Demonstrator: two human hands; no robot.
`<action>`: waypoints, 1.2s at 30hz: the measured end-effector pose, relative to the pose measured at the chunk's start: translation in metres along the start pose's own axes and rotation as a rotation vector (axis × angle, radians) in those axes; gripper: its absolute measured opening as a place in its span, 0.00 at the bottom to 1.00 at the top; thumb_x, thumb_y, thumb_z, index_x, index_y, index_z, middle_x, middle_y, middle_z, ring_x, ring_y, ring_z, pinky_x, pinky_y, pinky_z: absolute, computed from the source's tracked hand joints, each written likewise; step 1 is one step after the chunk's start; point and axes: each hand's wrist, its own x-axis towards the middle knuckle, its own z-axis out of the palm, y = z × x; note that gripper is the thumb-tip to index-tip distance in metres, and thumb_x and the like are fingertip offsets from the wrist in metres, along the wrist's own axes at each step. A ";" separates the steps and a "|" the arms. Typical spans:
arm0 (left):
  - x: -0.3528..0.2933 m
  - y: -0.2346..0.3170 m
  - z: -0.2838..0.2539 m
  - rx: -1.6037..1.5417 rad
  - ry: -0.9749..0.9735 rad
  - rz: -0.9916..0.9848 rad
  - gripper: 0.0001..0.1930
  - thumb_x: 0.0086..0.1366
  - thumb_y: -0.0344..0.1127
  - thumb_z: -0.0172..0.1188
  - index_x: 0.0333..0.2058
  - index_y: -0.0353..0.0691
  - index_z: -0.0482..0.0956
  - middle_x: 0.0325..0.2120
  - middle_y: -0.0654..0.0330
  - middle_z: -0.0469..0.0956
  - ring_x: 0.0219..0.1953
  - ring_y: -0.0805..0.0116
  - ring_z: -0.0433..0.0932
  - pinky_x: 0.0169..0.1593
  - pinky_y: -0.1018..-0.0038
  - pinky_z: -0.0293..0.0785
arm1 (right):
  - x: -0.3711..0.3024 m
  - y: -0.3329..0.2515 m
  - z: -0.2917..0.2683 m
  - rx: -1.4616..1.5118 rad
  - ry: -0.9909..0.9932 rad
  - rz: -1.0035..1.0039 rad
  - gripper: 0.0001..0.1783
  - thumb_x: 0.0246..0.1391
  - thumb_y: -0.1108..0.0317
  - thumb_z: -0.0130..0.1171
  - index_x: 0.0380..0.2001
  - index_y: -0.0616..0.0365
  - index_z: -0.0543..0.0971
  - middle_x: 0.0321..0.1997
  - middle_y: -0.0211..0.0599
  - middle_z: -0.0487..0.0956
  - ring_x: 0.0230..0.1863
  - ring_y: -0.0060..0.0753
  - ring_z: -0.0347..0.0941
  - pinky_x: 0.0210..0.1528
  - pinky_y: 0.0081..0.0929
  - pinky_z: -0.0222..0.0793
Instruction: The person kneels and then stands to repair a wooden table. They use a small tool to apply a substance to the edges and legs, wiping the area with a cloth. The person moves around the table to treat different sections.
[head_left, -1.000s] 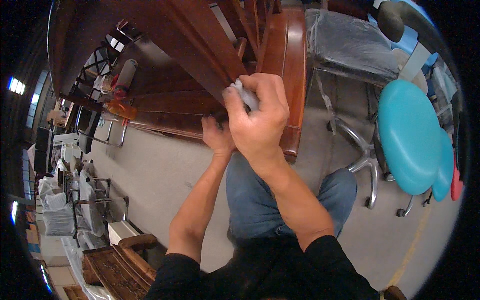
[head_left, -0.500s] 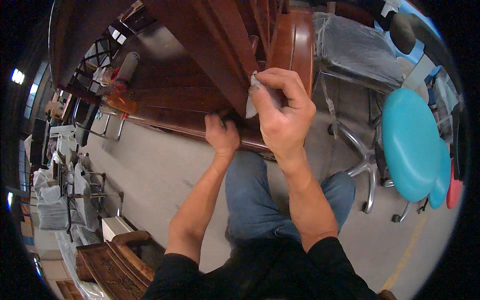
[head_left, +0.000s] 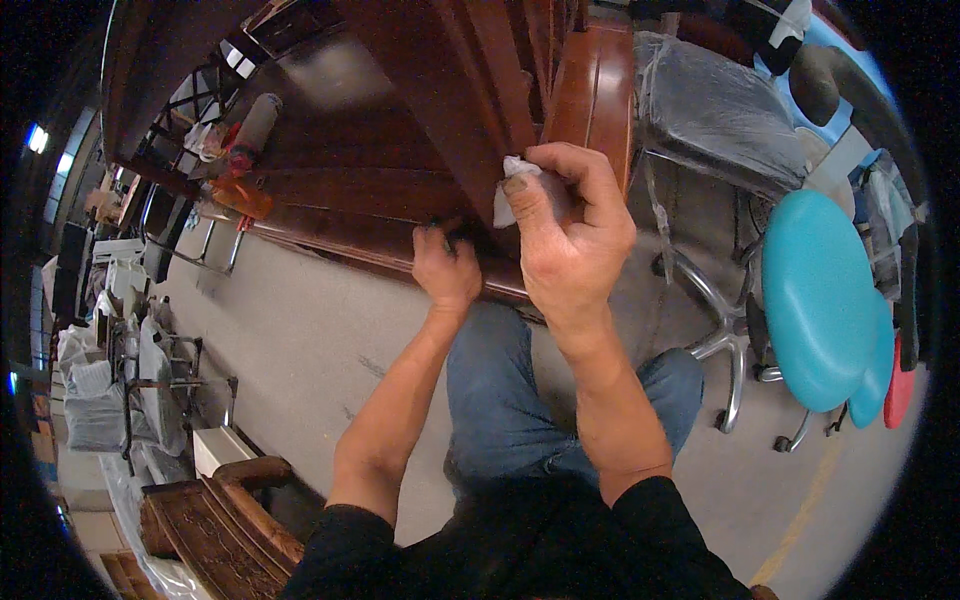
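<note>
Between the thumb and bent fingers of my right hand point(head_left: 575, 235) is a small folded white wad point(head_left: 505, 205), cloth or paper; I cannot tell which. It is held right beside the edge of an upright dark red-brown board point(head_left: 440, 125) of the wooden furniture. My left hand point(head_left: 445, 272) is lower and to the left, fingers curled in at the front edge of the polished wooden seat point(head_left: 345, 195). Something small and dark shows at its fingertips, too shadowed to name.
A plastic-wrapped chair seat point(head_left: 720, 105) and a turquoise stool point(head_left: 820, 300) on wheeled bases are to the right. On the far left of the wood lie an orange item point(head_left: 242, 198) and a grey roll point(head_left: 260, 125). A carved wooden piece point(head_left: 215, 535) stands at lower left.
My right hand has shifted slightly down and right with the white wad, which looks more bunched up. My left hand has stayed at nearly the same spot.
</note>
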 end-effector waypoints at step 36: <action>0.000 0.000 0.004 0.006 0.021 0.056 0.12 0.51 0.27 0.60 0.36 0.33 0.75 0.37 0.41 0.74 0.40 0.34 0.74 0.42 0.48 0.72 | 0.018 -0.028 0.011 -0.062 0.001 0.089 0.07 0.49 0.75 0.65 0.30 0.64 0.77 0.26 0.33 0.78 0.27 0.21 0.72 0.31 0.21 0.69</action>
